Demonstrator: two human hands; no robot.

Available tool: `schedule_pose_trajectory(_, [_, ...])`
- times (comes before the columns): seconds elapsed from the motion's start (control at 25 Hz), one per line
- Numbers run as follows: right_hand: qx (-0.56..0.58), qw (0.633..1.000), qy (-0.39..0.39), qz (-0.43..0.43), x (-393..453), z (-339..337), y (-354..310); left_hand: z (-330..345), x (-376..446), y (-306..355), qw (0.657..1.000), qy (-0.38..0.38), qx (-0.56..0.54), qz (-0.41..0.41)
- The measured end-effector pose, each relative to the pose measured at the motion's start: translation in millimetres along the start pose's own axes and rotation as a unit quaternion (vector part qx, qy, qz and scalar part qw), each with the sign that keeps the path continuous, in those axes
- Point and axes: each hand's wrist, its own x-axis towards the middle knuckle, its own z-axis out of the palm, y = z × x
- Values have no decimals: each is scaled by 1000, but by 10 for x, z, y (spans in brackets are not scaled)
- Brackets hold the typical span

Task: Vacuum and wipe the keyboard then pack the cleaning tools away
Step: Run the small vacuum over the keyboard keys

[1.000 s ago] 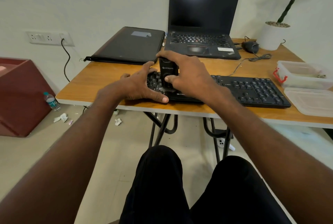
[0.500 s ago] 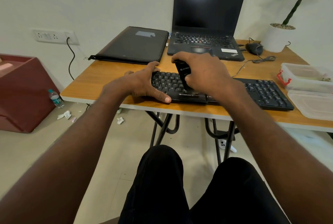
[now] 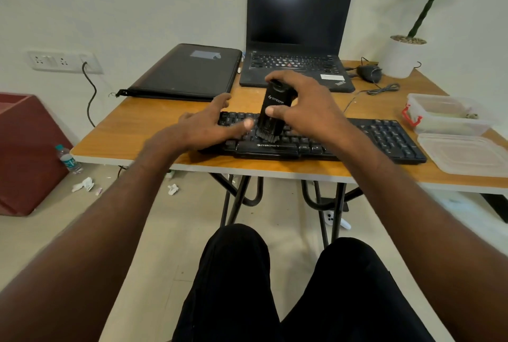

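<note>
Keyboard (image 3: 316, 138): 1 | handheld vacuum (image 3: 272, 110): 1 | laptop (image 3: 297, 36): 1 (open) | mouse (image 3: 369, 72): 1 | hands: 2 | potted plant (image 3: 404, 55): 1

Laptop (image 3: 297, 39), sleeve (image 3: 189, 72), plant (image 3: 428, 11).

bare desk (image 3: 154, 124) left, containers (image 3: 450, 117) crowd right

We sit in a small office: a wooden desk (image 3: 143, 121) against a white wall holds an open laptop (image 3: 297, 39), a keyboard (image 3: 384, 135) and a mouse (image 3: 369, 73). A socket strip (image 3: 63, 62) and a potted plant (image 3: 406, 55) flank it.
</note>
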Motion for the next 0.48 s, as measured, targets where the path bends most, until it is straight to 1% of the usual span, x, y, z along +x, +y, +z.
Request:
schedule_pose_trajectory(0.04, [13, 1000, 5, 2, 17, 26, 10, 102, 22, 8, 998, 56, -11, 11])
schedule_pose_trajectory(0.12, [11, 1000, -11, 7, 51, 45, 52, 324, 35, 21, 985, 166, 25, 33])
schedule_pose_trajectory(0.2, [11, 999, -40, 8, 51, 24, 114, 458, 23, 36, 970, 229, 71, 37])
schedule_pose_trajectory(0.28, [-1, 998, -58, 15, 1, -72, 191, 487, 33, 38, 965, 244, 89, 36])
schedule_pose_trajectory(0.32, [-31, 997, -60, 22, -22, -151, 222, 489, 37, 34, 963, 248, 95, 38])
schedule_pose_trajectory(0.4, [-136, 989, -32, 38, -48, -291, 234, 500, 46, 11, 960, 255, 109, 42])
schedule_pose_trajectory(0.44, [-162, 986, -14, 32, -60, -314, 221, 503, 46, 1, 959, 255, 115, 41])
schedule_pose_trajectory(0.48, [-147, 989, -3, 17, -78, -301, 201, 503, 45, 1, 959, 253, 123, 35])
